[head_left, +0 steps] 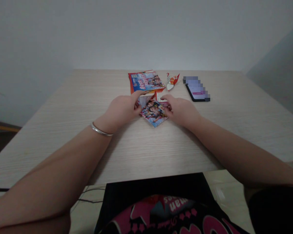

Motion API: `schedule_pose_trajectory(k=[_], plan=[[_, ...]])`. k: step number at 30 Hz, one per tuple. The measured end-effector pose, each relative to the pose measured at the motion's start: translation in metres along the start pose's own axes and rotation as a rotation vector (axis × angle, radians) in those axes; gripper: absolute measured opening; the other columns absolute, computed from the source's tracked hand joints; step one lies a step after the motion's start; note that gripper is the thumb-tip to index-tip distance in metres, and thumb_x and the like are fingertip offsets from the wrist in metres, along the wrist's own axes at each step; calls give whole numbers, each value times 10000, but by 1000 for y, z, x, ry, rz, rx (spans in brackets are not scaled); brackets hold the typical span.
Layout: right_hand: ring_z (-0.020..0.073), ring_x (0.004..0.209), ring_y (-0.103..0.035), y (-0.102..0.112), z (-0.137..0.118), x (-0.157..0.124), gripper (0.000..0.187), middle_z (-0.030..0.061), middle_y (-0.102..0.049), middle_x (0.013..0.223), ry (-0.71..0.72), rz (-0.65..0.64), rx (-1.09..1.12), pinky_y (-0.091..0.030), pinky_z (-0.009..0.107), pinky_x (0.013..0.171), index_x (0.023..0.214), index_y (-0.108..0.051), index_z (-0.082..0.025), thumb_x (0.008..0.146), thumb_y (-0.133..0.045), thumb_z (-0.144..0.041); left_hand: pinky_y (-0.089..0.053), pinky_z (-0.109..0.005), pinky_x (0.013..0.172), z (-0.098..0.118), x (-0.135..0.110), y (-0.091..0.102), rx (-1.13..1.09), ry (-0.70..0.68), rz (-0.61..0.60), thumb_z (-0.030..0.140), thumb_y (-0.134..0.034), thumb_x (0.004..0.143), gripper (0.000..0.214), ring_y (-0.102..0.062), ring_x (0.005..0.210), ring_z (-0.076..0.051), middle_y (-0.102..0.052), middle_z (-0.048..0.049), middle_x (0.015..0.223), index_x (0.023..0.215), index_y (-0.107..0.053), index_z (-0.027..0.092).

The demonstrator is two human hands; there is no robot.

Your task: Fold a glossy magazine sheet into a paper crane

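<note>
A colourful printed sheet of paper (154,113), partly folded, lies on the light wooden table (88,107) between my two hands. My left hand (122,109), with a silver bangle on its wrist, has its fingers curled and pinches the sheet's left edge. My right hand (179,109) is closed on the sheet's right edge, index finger pointing along the top fold. Both hands rest on the tabletop.
Just behind the sheet lies a stack of similar printed paper (146,81). A small folded red and white paper figure (172,81) sits to its right, then a phone (197,91) with a lit screen. The wall stands right behind the table.
</note>
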State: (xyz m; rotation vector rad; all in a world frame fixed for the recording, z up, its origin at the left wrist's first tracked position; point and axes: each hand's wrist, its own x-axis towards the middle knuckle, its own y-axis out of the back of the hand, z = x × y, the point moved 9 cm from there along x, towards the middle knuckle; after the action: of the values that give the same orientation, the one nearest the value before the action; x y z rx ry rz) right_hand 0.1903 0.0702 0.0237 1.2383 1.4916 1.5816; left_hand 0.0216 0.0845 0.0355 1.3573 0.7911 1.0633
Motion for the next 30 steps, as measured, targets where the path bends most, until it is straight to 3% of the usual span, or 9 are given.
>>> schedule_pose_trajectory(k=[4, 8, 13, 16, 22, 26, 30], plan=[[267, 812, -706, -2, 25, 1, 462, 102, -786, 1012, -158, 49, 179, -450, 355, 681, 1377, -595, -215, 919, -606, -278, -473, -301, 723, -9, 3, -5, -67, 9, -5, 323, -580, 947, 526, -706, 787, -230, -778, -73, 979, 1468, -579, 249], [251, 880, -693, -10, 45, 4, 306, 82, -768, 1017, -172, 94, 340, -474, 352, 718, 1164, -696, -222, 863, -665, -264, -469, -299, 721, -17, 6, -7, -126, 21, 21, 339, -592, 939, 445, -692, 789, -218, -772, -73, 974, 1366, -653, 229], [208, 810, -674, -22, 59, 9, 495, 59, -748, 971, -206, 76, 562, -507, 338, 721, 1310, -619, -168, 819, -680, -181, -478, -306, 729, -21, 8, -5, -202, 50, 71, 353, -605, 940, 338, -675, 806, -212, -770, -81, 987, 1225, -709, 204], [217, 827, -684, -24, 61, 10, 494, 67, -757, 951, -216, 65, 575, -521, 351, 747, 1339, -631, -146, 853, -680, -218, -490, -323, 737, -27, 8, -6, -216, 110, 64, 367, -621, 931, 282, -669, 776, -211, -773, -87, 973, 1121, -737, 194], [215, 838, -686, -21, 59, 12, 347, 89, -782, 986, -166, 35, 521, -540, 364, 788, 1225, -753, -162, 904, -653, -249, -515, -341, 781, -37, 10, -8, -159, 133, 44, 398, -613, 931, 417, -711, 872, -241, -789, -102, 1050, 1287, -706, 202], [203, 775, -673, -24, 65, 12, 360, 69, -781, 920, -199, -6, 544, -543, 363, 768, 1220, -764, -167, 874, -681, -222, -523, -345, 767, -41, 13, -11, -133, 110, -25, 370, -593, 924, 305, -721, 865, -253, -798, -101, 1015, 1094, -787, 209], [190, 724, -648, -26, 69, 13, 171, 59, -760, 838, -196, -40, 544, -531, 352, 726, 983, -790, -167, 870, -705, -263, -524, -329, 749, -43, 13, -9, -178, 116, -38, 342, -607, 888, 250, -710, 808, -232, -795, -82, 946, 1003, -789, 212]])
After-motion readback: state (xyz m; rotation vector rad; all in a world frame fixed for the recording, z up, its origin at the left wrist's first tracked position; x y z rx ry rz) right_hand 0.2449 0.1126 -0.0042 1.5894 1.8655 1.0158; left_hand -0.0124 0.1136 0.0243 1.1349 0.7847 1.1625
